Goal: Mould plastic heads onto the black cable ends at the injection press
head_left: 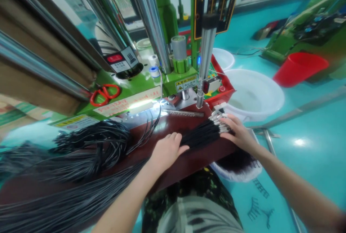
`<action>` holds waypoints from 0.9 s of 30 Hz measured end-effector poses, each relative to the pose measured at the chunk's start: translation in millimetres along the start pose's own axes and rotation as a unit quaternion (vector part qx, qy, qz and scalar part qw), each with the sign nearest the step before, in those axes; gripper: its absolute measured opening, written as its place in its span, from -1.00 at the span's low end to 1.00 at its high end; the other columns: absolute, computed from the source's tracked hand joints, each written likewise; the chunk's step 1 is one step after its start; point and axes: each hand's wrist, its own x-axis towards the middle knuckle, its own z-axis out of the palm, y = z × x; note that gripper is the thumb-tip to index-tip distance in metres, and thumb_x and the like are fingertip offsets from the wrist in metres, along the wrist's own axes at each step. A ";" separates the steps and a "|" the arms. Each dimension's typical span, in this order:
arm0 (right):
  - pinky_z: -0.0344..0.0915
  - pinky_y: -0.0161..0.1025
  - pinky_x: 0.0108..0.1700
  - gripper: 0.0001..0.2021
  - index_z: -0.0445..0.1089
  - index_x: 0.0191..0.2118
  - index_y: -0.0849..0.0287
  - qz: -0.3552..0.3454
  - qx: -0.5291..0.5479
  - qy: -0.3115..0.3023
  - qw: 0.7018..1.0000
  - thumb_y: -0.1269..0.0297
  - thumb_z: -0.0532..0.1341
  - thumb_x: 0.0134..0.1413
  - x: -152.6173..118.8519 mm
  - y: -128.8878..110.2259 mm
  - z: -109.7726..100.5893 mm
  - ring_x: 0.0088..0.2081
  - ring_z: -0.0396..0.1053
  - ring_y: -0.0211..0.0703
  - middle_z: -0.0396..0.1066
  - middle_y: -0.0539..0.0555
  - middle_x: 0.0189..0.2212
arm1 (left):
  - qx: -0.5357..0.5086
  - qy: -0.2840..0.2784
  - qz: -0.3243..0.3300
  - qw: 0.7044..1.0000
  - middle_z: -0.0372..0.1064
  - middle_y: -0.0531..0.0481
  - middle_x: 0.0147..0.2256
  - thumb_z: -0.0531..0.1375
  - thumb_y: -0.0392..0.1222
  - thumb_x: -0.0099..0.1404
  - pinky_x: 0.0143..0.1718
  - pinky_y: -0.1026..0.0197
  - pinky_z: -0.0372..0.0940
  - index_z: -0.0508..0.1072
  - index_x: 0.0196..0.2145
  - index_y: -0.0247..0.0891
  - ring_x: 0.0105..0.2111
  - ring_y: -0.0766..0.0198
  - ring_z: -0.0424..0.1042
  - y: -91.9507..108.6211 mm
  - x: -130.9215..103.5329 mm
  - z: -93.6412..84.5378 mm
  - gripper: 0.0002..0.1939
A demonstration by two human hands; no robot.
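Lying on the dark-red, smooth table [194, 161]: one bundle of thin black cables [201, 134]. Left hand [166, 152] grips its length; right hand [239, 132] loosely cups the silvery-white connector ends [220, 119]. Probably light, bendy, slippery; best held just behind the connectors.
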 end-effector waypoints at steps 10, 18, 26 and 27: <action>0.16 0.03 0.06 -0.54 0.15 0.08 0.06 0.116 0.181 0.004 0.977 0.17 0.17 0.03 2.9 4.3 3.5 0.04 0.22 0.01 0.21 0.15 0.06 | 0.022 0.028 0.017 0.999 0.27 -0.16 -0.24 -0.01 0.25 0.15 -0.29 0.12 0.25 0.24 -0.14 -0.35 -0.24 0.08 0.31 5.8 -5.5 0.9 -0.42; 0.22 0.12 -0.01 -0.76 0.30 -0.12 0.04 0.020 0.054 0.079 0.995 0.17 0.13 0.06 27.3 -22.8 -23.0 -0.09 0.32 0.16 0.37 0.19 -0.15 | -0.090 0.055 0.007 0.994 0.27 -0.16 -0.23 0.01 0.26 0.14 -0.23 0.06 0.25 0.26 -0.11 -0.31 -0.22 0.07 0.30 -1.2 -5.3 -10.2 -0.41; 0.38 -0.17 -0.16 -0.83 0.37 -0.21 0.08 -0.090 0.096 -0.043 0.990 0.25 0.09 0.09 94.0 -108.2 26.6 -0.23 0.42 -0.09 0.46 0.07 -0.25 | -0.229 0.303 -0.095 0.920 0.22 -0.13 -0.12 0.01 -0.12 0.26 -0.06 0.08 0.18 0.22 -0.08 -0.25 -0.10 0.17 0.21 -54.9 -26.1 -27.7 -0.72; 0.37 -0.17 -0.14 -0.81 0.36 -0.19 0.10 -0.094 0.108 -0.039 0.989 0.27 0.09 0.09 108.5 -114.6 37.7 -0.21 0.42 -0.10 0.45 0.07 -0.23 | -0.229 0.327 -0.121 0.909 0.21 -0.14 -0.12 0.02 -0.17 0.25 -0.05 0.07 0.17 0.22 -0.09 -0.25 -0.09 0.17 0.21 -60.6 -27.0 -23.4 -0.73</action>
